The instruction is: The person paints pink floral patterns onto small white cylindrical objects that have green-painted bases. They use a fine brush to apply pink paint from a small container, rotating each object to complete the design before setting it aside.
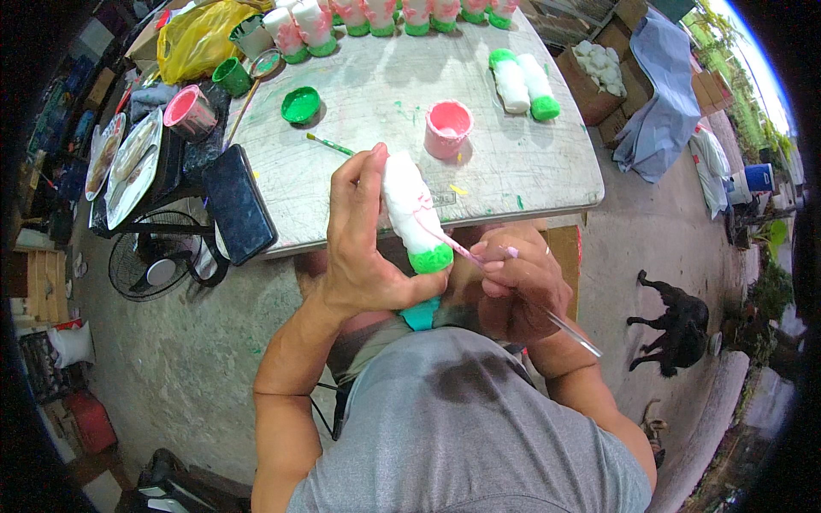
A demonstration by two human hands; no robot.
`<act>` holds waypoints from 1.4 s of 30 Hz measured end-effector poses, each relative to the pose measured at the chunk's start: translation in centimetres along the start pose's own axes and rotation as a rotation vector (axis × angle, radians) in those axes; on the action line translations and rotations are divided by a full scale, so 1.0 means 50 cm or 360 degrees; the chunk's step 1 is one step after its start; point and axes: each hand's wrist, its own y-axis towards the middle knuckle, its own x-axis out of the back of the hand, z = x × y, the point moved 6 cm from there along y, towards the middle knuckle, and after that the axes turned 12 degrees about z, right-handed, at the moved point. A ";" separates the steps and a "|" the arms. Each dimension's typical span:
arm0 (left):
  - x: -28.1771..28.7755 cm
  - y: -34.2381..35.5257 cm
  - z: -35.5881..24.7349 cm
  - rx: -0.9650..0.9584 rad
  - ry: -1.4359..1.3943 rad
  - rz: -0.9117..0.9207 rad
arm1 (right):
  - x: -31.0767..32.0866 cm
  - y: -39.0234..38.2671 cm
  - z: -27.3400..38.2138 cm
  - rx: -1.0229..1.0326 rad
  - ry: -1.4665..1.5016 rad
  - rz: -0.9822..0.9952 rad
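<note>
My left hand (355, 235) grips a white figurine (406, 198) with a bright green base, fingers at its top and thumb under the green end. It is held tilted in front of the table's near edge. Faint pink lines mark its middle. In my right hand (522, 278) is a thin paintbrush (462, 250), its pink-stained tip touching the figurine just above the green part. The clear handle end sticks out below my fingers. Beyond the figurine stands a tub of pink paint (448, 130) on the table.
On the white table (376, 94) lie a green lid (300, 105), a green-tipped brush (329, 144) and two white-and-green figurines (522, 84). Several pink-painted figurines (380, 15) line the far edge. A phone (239, 203) rests at the left edge, near a fan (154, 261). A black dog (676, 323) is at right.
</note>
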 end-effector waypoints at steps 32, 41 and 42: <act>-0.013 -0.005 -0.008 0.0066 -0.0146 0.0044 | -0.005 0.009 -0.066 -0.0248 0.0672 -0.0677; -0.019 -0.011 0.002 0.0071 -0.0236 0.0007 | -0.004 0.003 -0.068 -0.0291 0.0633 -0.0671; -0.020 -0.010 0.004 0.0079 -0.0240 0.0015 | -0.006 -0.002 -0.076 -0.0307 0.0697 -0.0738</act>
